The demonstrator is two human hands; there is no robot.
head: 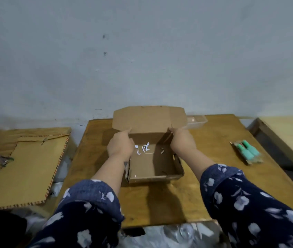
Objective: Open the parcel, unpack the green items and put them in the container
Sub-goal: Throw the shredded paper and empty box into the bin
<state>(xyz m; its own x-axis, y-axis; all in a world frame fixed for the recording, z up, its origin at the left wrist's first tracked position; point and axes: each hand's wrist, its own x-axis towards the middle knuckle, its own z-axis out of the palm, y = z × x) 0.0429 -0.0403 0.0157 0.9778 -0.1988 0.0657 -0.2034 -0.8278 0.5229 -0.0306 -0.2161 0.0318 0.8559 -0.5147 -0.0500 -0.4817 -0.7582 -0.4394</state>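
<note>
On the desk (160, 199) nearest the viewer, two forearms in dark floral sleeves reach forward to one open cardboard parcel (152, 163). The left hand (119, 145) grips its left wall near the lid hinge; the right hand (182, 140) clasps the right wall. Between them lie a few white paper scraps (143, 148). Right of the right hand, well apart, lies one pack of two green items (247, 152). Beyond it sits one clear container (195, 121).

Grey wall (142, 51), wood table (204, 176)
</note>
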